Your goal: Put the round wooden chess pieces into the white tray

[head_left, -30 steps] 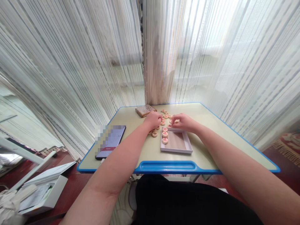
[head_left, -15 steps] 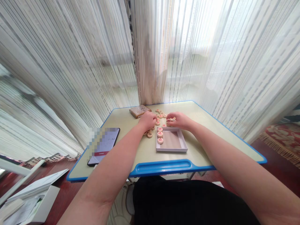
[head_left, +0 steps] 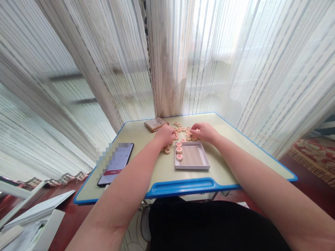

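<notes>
Round wooden xiangqi pieces (head_left: pixel 188 138) with red or black characters lie loose around both hands. My left hand (head_left: pixel 165 135) is closed over the left side of the group, its fingers curled; what they hold, if anything, is hidden. Beneath it sits a black-marked piece (head_left: pixel 167 151). My right hand (head_left: pixel 205 132) reaches over the right side of the group, fingers bent and a little apart, fingertips close to or touching pieces there. In front stands a shallow white box tray (head_left: pixel 205 167), with three red-marked pieces (head_left: pixel 179 150) in a column along its left wall.
A flat patterned box (head_left: pixel 156 123) lies at the back left of the table (head_left: pixel 227 164). A phone (head_left: pixel 117 164) rests on the left. The blue front edge has a molded groove (head_left: pixel 183 185). Sheer curtains (head_left: pixel 170 62) hang behind; an opened white box (head_left: pixel 49 226) stands lower left.
My right hand has shifted slightly right and up, uncovering pieces at the group's right side. My left hand has stayed in nearly the same place. The column in the tray is unchanged.
</notes>
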Demonstrator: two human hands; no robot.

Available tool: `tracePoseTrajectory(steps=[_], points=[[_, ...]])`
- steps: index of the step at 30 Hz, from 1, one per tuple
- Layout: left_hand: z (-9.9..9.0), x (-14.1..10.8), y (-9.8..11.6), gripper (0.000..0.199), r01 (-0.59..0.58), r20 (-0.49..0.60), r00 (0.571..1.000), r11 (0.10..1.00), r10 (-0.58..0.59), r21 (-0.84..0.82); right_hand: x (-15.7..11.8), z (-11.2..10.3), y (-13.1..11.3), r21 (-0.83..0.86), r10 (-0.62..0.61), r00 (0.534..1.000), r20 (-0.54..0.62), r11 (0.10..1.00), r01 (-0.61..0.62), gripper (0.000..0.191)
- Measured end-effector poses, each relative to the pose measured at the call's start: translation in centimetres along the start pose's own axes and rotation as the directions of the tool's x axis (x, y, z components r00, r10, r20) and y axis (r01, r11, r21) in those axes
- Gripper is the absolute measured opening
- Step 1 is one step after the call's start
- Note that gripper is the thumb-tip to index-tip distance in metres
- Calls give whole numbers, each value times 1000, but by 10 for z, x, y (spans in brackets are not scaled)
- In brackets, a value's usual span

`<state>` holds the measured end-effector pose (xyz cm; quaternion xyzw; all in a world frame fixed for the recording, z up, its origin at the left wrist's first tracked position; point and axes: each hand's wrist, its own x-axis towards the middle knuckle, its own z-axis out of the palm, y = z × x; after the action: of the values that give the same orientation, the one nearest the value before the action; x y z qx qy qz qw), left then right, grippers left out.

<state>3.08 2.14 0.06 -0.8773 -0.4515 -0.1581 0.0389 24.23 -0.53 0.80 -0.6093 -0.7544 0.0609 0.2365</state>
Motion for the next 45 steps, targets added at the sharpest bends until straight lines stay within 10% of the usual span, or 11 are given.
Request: tracePoseTrajectory(steps=[18, 27, 45], points=[[0, 0, 0, 26, -3, -14, 1000, 999, 2, -41, -3, 1, -9, 210, -27, 1000, -8, 977, 28, 26], [-18, -9, 6, 18, 72, 132, 991, 936, -28, -345, -15, -15, -23, 622, -122, 939, 321, 775, -112, 39], [-14, -6, 3, 10, 131, 291, 957, 879, 9, -458, -23, -33, -32, 310, -185, 814, 551, 951, 6, 26]])
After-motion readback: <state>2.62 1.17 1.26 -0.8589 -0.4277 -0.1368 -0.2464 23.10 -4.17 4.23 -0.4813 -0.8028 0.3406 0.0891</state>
